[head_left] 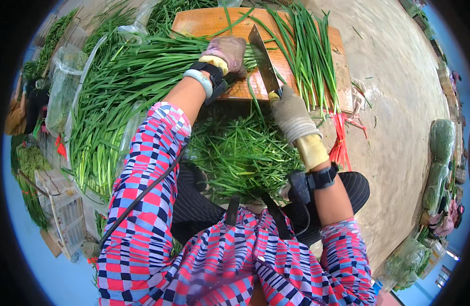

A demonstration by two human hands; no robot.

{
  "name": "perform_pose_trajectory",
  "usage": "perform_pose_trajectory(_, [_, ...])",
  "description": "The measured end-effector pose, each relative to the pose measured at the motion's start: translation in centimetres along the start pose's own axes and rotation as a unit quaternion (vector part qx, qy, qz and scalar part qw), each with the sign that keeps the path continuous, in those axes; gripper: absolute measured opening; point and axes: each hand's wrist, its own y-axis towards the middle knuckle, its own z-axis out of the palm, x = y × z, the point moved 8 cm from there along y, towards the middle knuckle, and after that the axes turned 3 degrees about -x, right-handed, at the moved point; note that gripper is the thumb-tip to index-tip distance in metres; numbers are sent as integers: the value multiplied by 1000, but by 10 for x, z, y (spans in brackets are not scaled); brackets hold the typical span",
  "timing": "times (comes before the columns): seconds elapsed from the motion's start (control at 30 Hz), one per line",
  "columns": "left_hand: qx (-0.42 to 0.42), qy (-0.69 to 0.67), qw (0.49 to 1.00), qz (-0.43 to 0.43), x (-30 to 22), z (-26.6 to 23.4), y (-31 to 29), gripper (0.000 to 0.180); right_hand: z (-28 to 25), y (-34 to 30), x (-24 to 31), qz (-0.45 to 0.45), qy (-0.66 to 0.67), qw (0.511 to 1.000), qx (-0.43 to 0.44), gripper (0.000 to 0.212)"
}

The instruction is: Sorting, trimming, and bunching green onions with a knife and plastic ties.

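Note:
My gloved left hand (225, 53) is closed around a bunch of garlic chives (168, 60), pressing it on the wooden board (202, 21). The long leaves trail off to the left, and the cut-side ends poke out just right of my fist. In my gloved right hand (291, 109) is the handle of a cleaver (264, 58). Its broad blade stands on edge over the board, close beside those ends. More loose chives (309, 56) lie along the board's right side. Below the board, trimmed leaf pieces (245, 153) are heaped between my knees.
A large pile of chives (100, 122) on plastic sheeting spreads at my left. Red ties (340, 143) hang from the board's right corner. A white plastic crate (64, 209) stands at lower left. Wrapped green bundles (441, 163) line the far right of the concrete floor (393, 102).

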Motion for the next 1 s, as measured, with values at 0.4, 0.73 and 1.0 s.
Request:
perform_pose_trajectory(0.4, [49, 60, 996, 42, -12, 13, -16, 59, 32, 73, -4, 35, 10, 999, 29, 36])
perform_pose_trajectory(0.73, [-60, -93, 994, 24, 40, -36, -10, 36, -2, 103, -31, -17, -139, 990, 19, 27])
perform_pose_trajectory(1.0, [-278, -61, 958, -29, 90, -139, -19, 54, 0, -9, -25, -190, -142, 954, 186, 31])
